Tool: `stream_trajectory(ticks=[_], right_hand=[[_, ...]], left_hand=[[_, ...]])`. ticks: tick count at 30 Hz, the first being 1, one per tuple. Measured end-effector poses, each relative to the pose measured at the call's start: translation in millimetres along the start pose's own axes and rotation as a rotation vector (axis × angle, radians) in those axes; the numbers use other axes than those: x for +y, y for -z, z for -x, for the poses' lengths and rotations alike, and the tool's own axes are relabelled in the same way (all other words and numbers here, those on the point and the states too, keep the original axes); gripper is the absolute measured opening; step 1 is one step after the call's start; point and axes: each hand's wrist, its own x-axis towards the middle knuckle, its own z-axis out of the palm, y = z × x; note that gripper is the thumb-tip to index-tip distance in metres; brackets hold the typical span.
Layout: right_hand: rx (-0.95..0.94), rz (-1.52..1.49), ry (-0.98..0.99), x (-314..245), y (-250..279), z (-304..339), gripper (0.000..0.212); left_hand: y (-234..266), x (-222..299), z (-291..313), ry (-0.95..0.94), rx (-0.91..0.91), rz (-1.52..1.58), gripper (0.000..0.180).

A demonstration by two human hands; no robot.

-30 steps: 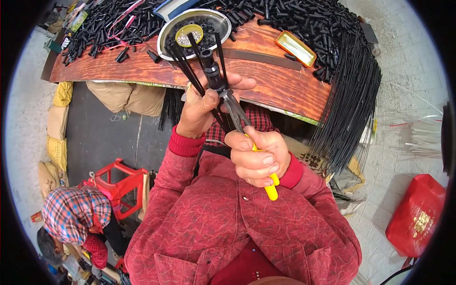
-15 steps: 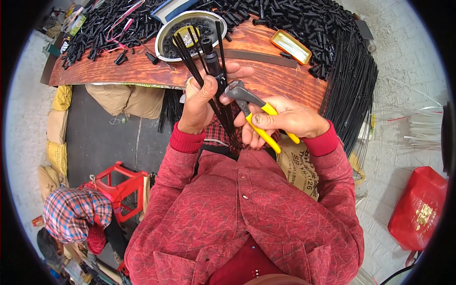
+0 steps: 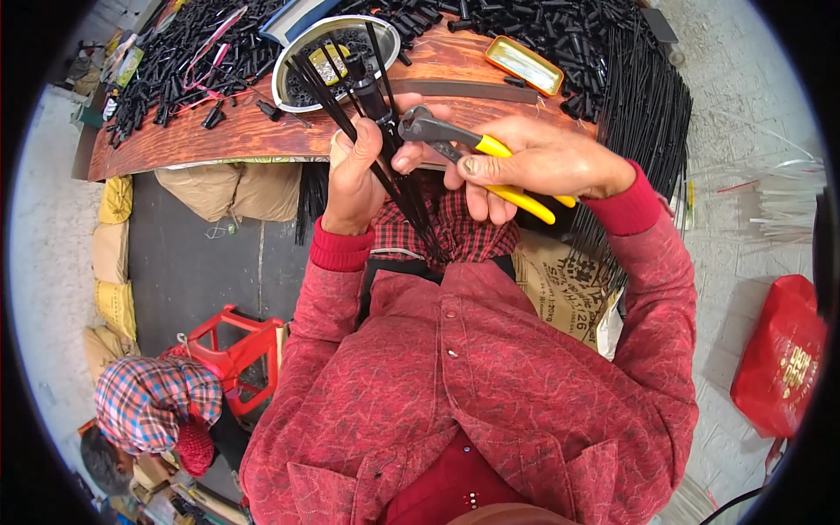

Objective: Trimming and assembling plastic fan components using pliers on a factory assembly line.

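My left hand (image 3: 352, 179) is wrapped round several thin black rods (image 3: 328, 98) and a thicker black tubular fitting (image 3: 371, 98), which stands up among them. The rods fan out above my fingers and run down toward my lap. My right hand (image 3: 560, 159) grips end-cutting pincers (image 3: 422, 128) by their yellow handles. The dark jaws of the pincers reach to the tubular fitting beside my left fingers. Whether the jaws touch the fitting or bite on something, I cannot tell. Part of the fitting is hidden by my left fingers.
A wooden table (image 3: 175, 144) carries heaps of black tubular parts (image 3: 534, 39). On it stand a metal bowl (image 3: 289, 103) of small black pieces and a yellow-rimmed tin (image 3: 525, 66). Long black rods (image 3: 647, 122) hang over its right side. A person (image 3: 157, 402) is beside a red stool (image 3: 232, 350).
My right hand has risen with the pincers, which now lie flatter, their jaws nearer the tubular fitting. My left hand keeps its hold on the rods and has shifted slightly left.
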Motion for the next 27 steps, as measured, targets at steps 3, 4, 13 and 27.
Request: stream_trajectory(ticks=[3,4,13,27], right_hand=[[0.009,0.030,-0.002,-1,1,-6,0.038],[0.014,0.024,0.001,-2,2,-6,0.038],[0.019,0.075,-0.049,-10,8,-14,0.040],[-0.048,0.047,-0.027,2,9,-38,0.037]], left_hand=[[-2,1,1,-0.003,0.041,0.002,0.051],[2,0,2,-0.006,0.029,-0.004,0.050],[17,-5,-3,-0.010,0.004,0.002,0.054],[22,1,-3,-0.058,0.168,-0.072,0.052]])
